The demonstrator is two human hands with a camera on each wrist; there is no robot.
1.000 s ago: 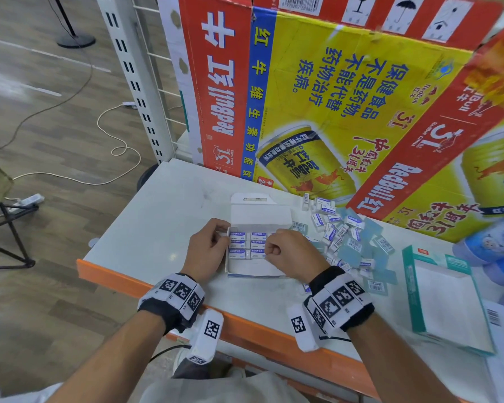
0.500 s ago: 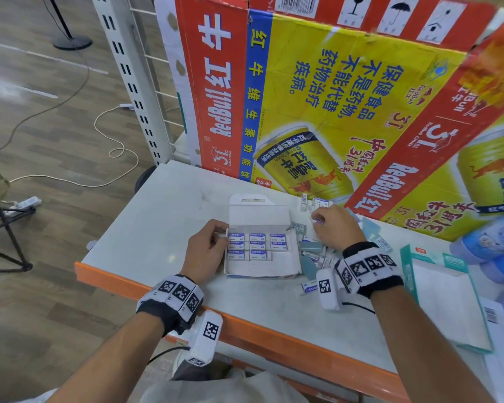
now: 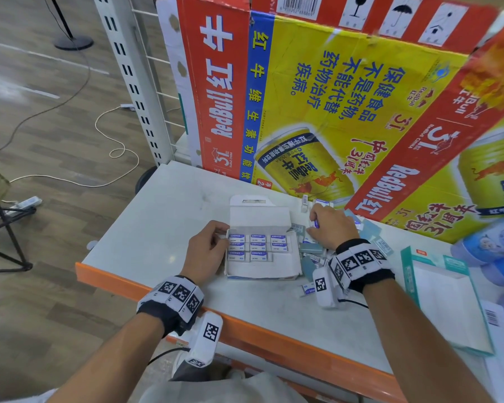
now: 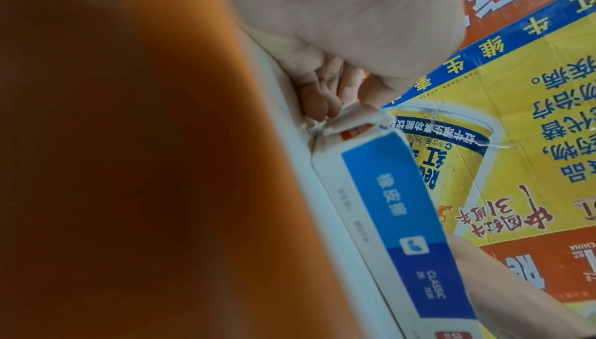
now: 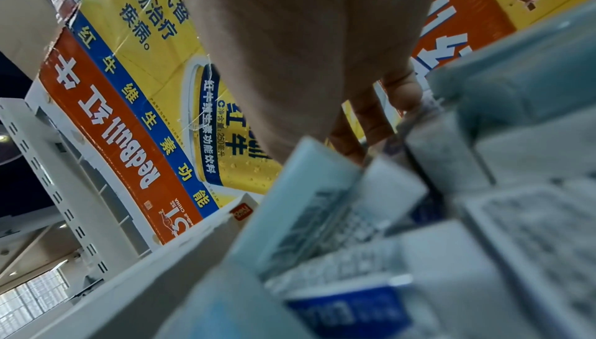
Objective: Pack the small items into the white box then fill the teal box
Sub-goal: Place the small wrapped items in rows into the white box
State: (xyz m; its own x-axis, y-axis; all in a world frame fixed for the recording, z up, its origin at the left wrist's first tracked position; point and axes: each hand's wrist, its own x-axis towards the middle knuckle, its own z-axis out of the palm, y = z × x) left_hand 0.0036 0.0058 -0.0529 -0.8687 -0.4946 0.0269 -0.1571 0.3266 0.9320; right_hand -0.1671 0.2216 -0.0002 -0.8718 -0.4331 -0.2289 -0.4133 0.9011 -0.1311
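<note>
An open white box (image 3: 285, 266) lies flat on the table's middle, lid folded back, with several small blue-and-white erasers (image 3: 258, 245) lined up inside. My left hand (image 3: 207, 248) pinches the box's left flap (image 4: 346, 117); the box's blue-labelled side (image 4: 403, 217) fills the left wrist view. My right hand (image 3: 328, 228) is over the loose pile of erasers (image 3: 373, 237) to the box's right, fingers (image 5: 371, 125) curled down around one eraser (image 3: 316, 224). An open teal box (image 3: 442, 298) lies flat at the right.
Large red and yellow cardboard cartons (image 3: 332, 97) stand along the table's back. Blue packages (image 3: 495, 245) sit at the far right. The orange table edge (image 3: 245, 321) runs in front. A white rack upright (image 3: 134, 82) stands at the back left.
My right hand left the white box, moved right and back to the loose pile, and closed on an eraser. One more eraser lies in the box. The left hand kept its hold.
</note>
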